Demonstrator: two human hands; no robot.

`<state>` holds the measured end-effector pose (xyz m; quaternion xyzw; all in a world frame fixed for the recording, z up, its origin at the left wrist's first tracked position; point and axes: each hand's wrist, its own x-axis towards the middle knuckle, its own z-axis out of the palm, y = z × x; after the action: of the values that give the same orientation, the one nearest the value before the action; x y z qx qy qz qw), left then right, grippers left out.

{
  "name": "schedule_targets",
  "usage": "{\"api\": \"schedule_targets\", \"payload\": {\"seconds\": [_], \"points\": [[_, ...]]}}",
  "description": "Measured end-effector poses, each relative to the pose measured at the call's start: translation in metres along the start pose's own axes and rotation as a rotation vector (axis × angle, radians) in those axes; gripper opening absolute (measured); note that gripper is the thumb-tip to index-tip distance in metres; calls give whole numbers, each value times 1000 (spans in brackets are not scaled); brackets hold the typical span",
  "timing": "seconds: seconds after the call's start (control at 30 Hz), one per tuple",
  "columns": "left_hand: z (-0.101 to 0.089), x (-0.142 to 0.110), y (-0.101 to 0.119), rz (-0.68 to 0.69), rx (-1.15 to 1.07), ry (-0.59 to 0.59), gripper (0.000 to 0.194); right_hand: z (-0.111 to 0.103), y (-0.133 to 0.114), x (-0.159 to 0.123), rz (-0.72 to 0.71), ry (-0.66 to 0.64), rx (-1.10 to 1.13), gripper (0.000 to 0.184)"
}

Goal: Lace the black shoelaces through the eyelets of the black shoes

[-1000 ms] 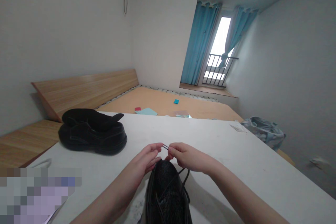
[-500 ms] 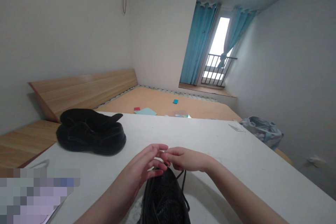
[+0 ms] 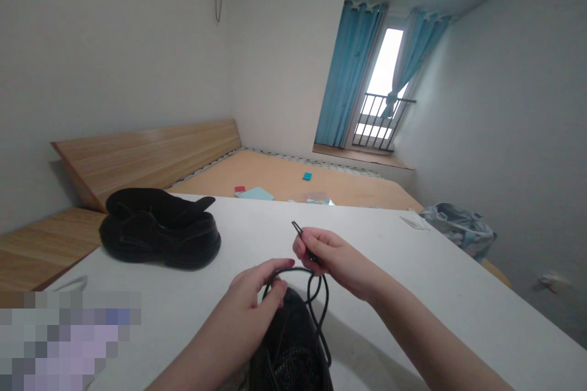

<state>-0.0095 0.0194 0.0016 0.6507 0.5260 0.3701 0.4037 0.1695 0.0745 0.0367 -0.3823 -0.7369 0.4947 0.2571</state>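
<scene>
A black mesh shoe point(image 3: 288, 351) sits at the near edge of the desk, cut off by the bottom of the view, and a thin black lace point(image 3: 326, 311) rises from it in a loose loop. The left hand point(image 3: 250, 302) is at the loop's left side, its fingers curled closed over the lace just above the shoe. The right hand point(image 3: 332, 259) is higher and farther out, its fingers pinched shut on the lace near its end, and the slim tip point(image 3: 297, 229) sticks out up and to the left past them.

The white desk point(image 3: 403, 275) carries a pair of black shoes point(image 3: 160, 232) near its far left corner, well apart from the hands, and a small white card point(image 3: 415, 222) by its far right edge. Beyond the far edge lies a wooden bed frame point(image 3: 137, 162) with an orange board point(image 3: 353, 190) strewn with red, pale blue and teal papers point(image 3: 255, 193). Farther right, blue curtains point(image 3: 348, 73) hang beside a balcony door point(image 3: 375, 122) — and a grey-blue bag point(image 3: 458, 224) sits just past the desk's far right corner.
</scene>
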Motion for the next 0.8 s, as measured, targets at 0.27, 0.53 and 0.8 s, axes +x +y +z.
{"api": "schedule_targets", "payload": {"seconds": [0.27, 0.53, 0.8], "points": [[-23, 6, 15, 75, -304, 413, 23, -15, -49, -38, 199, -119, -769, 27], [-1, -1, 5, -9, -148, -66, 31, -39, -51, -61, -204, -518, 437, 43], [-12, -14, 21, 97, -62, -524, 41, 14, -82, -76, -355, -241, 887, 45]]}}
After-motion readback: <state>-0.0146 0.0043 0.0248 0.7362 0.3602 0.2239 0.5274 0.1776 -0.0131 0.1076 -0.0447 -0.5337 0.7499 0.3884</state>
